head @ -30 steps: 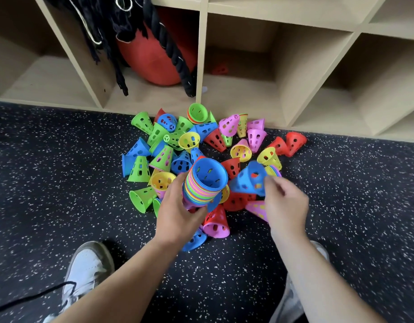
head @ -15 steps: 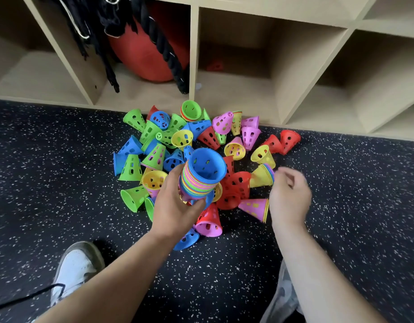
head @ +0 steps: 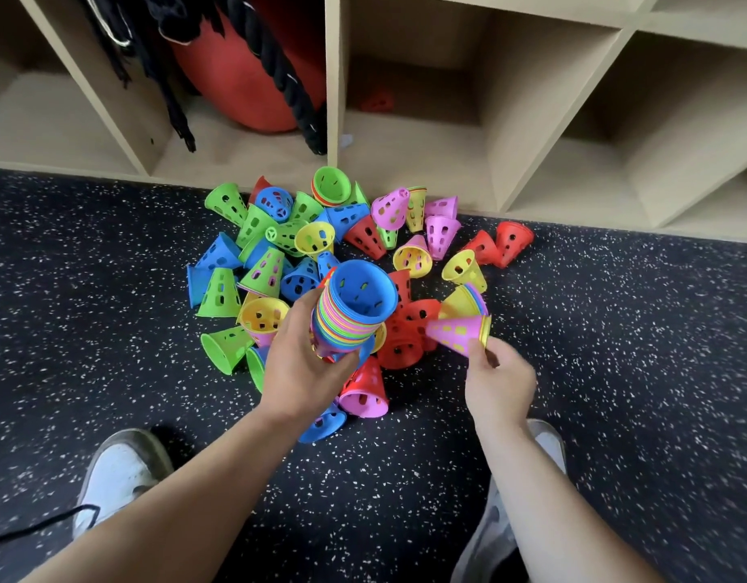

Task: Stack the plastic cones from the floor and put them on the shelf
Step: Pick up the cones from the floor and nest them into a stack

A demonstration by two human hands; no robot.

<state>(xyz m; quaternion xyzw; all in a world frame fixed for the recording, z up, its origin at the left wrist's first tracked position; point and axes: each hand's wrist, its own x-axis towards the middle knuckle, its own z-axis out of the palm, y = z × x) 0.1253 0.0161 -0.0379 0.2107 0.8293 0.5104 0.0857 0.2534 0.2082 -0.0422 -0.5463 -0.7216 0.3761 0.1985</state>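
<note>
My left hand (head: 298,368) grips a stack of nested cones (head: 354,313), wide ends up, a blue cone on top. My right hand (head: 495,378) pinches the rim of a pink cone (head: 453,330) that lies on its side, tip pointing left, with a yellow rim nested in it. Around both lies a pile of loose cones (head: 287,241) in green, blue, yellow, red and pink on the dark speckled floor. Behind the pile stands the wooden shelf (head: 426,162) with open cubbies.
A red ball (head: 254,82) and black ropes (head: 279,69) fill the cubby left of centre. A small red object (head: 378,98) lies deep in the middle cubby. My white shoes (head: 119,473) stand on the floor near my arms, and a black cord (head: 35,528) crosses the lower left.
The blue cone from my right hand now sits on top of the stack. My right hand then moved down and right and took hold of the pink cone's rim.
</note>
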